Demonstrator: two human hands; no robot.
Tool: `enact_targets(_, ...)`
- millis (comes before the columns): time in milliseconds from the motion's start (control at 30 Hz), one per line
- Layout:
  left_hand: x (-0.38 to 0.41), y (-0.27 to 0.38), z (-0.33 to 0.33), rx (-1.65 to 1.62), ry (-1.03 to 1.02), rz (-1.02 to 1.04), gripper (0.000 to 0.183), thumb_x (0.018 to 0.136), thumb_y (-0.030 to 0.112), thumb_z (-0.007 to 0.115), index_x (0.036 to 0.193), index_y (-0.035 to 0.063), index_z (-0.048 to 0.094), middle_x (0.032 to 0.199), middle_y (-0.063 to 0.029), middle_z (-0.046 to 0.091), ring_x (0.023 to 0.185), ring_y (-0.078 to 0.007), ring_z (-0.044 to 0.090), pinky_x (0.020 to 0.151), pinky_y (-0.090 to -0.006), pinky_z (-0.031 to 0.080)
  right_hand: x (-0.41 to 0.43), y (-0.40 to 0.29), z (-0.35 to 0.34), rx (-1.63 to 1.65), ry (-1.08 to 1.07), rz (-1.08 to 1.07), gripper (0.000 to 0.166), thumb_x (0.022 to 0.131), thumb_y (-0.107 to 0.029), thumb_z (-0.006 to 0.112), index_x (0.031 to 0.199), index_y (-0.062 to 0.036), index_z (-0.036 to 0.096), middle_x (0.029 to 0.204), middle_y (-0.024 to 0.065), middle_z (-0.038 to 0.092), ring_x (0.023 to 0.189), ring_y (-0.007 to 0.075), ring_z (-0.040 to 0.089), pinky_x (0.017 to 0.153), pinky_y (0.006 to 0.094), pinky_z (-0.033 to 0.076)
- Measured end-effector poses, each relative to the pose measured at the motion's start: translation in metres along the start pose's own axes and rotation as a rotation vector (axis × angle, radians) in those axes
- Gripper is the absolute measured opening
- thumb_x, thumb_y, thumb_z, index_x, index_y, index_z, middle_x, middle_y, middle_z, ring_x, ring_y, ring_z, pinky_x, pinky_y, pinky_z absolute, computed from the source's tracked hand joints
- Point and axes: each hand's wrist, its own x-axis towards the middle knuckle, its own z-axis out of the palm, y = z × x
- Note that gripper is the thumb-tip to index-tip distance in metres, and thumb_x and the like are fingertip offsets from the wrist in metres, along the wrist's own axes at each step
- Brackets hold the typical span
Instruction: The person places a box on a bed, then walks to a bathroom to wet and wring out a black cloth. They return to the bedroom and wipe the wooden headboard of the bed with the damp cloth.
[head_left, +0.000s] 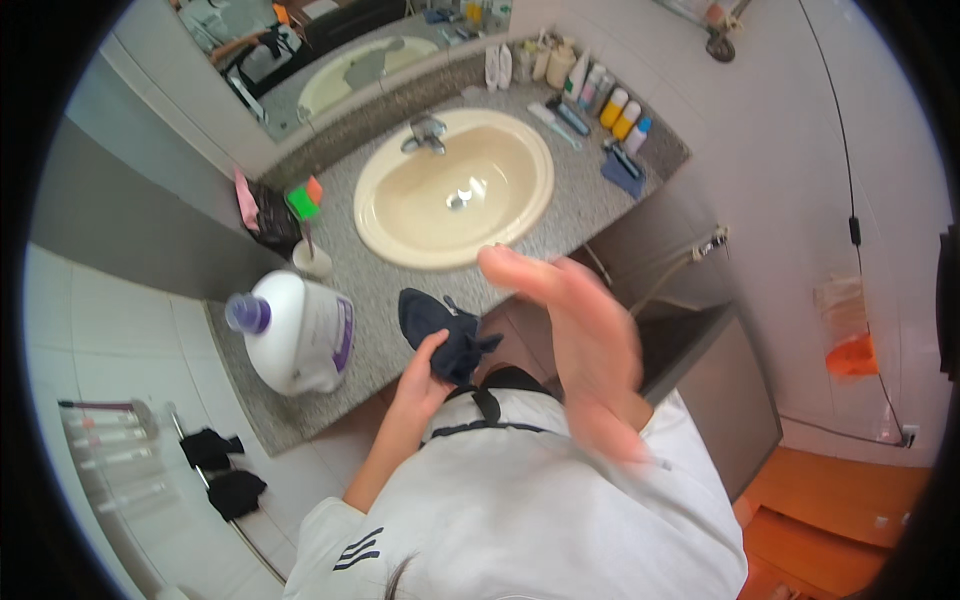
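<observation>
My left hand (420, 384) grips a dark navy fabric item (442, 337), which hangs in folds at the counter's front edge. Some loose ends stick out on its right side; its exact kind is hard to tell. Close to the camera, my right hand (596, 345) is raised and blurred by motion, with nothing visible in it. It covers part of the counter's front edge and the space below. Beyond both hands lies a cream oval sink (367, 236) with a chrome faucet (426, 135), set into a grey granite counter (360, 360).
A white jug with a purple cap (292, 330) stands at the counter's left, near a cup (312, 257) holding a green sponge brush (303, 201). Several bottles (615, 109) line the back right. Below right is a grey cabinet door (720, 405). Black cloths (236, 493) hang on a rail.
</observation>
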Motion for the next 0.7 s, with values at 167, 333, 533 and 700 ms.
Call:
enact_targets(167, 0.051, 0.036, 0.033, 0.345, -0.045, 0.183, 0.051, 0.093, 0.031, 0.058, 0.137, 0.0111, 0.041, 0.125, -0.0037, 0.057, 0.112, -0.0163, 0.057, 0.090, -0.0337, 0.050, -0.044, 0.097, -0.057, -0.466, 0.007, 0.734, 0.087, 0.086, -0.033, 0.068, 0.148, 0.0034, 0.018, 0.142, 0.0283, 0.039, 0.134, 0.0349, 0.038, 0.109, 0.0390, 0.030)
enact_targets(333, 0.097, 0.065, 0.063, 0.837, -0.072, 0.408, 0.051, 0.092, 0.027, 0.063, 0.131, 0.0005, 0.045, 0.121, -0.0111, 0.056, 0.107, -0.0161, 0.056, 0.086, -0.0310, 0.048, -0.054, 0.163, -0.080, -0.485, 0.136, 0.719, 0.068, 0.079, -0.019, 0.075, 0.133, 0.0022, 0.040, 0.122, 0.0210, 0.056, 0.112, 0.0308, 0.056, 0.094, 0.0386, 0.044)
enact_targets(533, 0.168, 0.096, 0.072, 0.925, 0.076, 0.653, 0.042, 0.082, 0.017, 0.075, 0.117, 0.0025, 0.056, 0.090, -0.0036, 0.059, 0.068, -0.0064, 0.055, 0.058, -0.0222, 0.046, -0.032, 0.258, -0.173, -0.271, 0.414, 0.777, 0.046, 0.076, -0.006, 0.066, 0.118, 0.0045, 0.050, 0.105, 0.0149, 0.062, 0.095, 0.0227, 0.061, 0.086, 0.0333, 0.048)
enact_targets(700, 0.189, 0.118, 0.093, 1.093, 0.303, 0.793, 0.033, 0.082, 0.015, 0.071, 0.111, 0.0043, 0.060, 0.093, -0.0065, 0.065, 0.062, -0.0097, 0.057, 0.059, -0.0243, 0.049, -0.007, 0.335, -0.236, -0.455, 0.362, 0.714, 0.046, 0.073, -0.010, 0.066, 0.114, 0.0049, 0.052, 0.099, 0.0159, 0.063, 0.091, 0.0257, 0.062, 0.084, 0.0356, 0.049)
